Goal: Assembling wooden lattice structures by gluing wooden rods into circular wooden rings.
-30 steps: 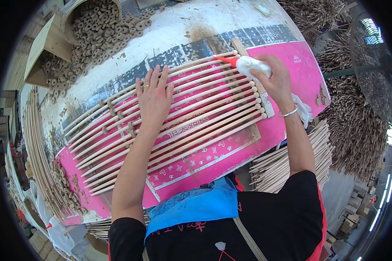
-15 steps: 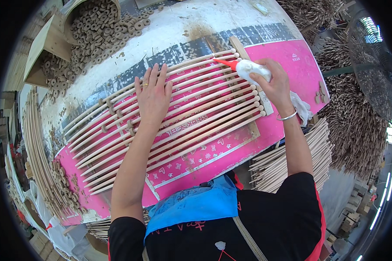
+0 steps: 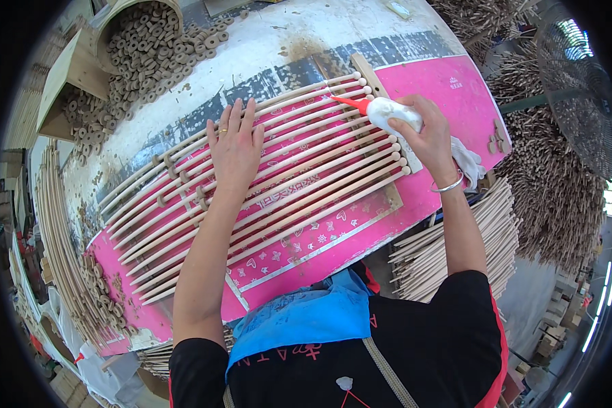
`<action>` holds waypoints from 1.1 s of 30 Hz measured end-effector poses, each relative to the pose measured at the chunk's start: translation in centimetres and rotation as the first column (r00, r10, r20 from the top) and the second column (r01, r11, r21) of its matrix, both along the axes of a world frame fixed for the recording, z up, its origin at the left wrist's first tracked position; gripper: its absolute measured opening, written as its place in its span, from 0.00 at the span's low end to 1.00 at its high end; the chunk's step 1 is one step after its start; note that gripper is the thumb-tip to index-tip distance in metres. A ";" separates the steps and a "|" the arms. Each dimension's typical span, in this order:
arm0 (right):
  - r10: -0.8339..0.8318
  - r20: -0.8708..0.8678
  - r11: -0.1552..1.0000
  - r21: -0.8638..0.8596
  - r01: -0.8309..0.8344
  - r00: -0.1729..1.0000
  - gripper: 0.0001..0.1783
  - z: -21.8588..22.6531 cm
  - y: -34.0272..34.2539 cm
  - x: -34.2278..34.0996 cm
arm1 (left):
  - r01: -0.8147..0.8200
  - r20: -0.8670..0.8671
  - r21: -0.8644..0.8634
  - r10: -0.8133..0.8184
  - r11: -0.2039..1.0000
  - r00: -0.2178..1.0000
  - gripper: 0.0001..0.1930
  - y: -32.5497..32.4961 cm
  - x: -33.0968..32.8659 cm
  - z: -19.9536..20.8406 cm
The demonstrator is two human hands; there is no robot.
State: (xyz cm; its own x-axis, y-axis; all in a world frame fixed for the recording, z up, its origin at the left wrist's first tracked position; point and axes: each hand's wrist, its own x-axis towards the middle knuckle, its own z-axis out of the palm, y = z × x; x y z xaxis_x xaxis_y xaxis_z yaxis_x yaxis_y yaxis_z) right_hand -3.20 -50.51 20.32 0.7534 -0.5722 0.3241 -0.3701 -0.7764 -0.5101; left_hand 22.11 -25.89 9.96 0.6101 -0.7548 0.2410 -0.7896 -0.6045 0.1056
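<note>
We've got wooden rings heaped at the table's far left corner, unchanged. Next, we see the left hand flat on the rods, fingers slightly spread, same spot as before. Red tip of the white bottle, near the rods' right ends, now sits slightly closer to the table's near edge. Right hand stays clamped round the bottle, well apart from the left.

The left hand covers parts of some sticks; the right hand hides part of the white bottle; whether its red tip touches wood is too small to tell; the bottom edge cuts off the black shirt.
</note>
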 end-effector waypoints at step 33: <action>-0.052 0.001 0.996 0.072 0.052 0.999 0.20 -0.3 2.9 -3.9 | 0.012 0.003 0.003 -0.012 1.000 1.000 0.28 -0.1 0.2 -0.3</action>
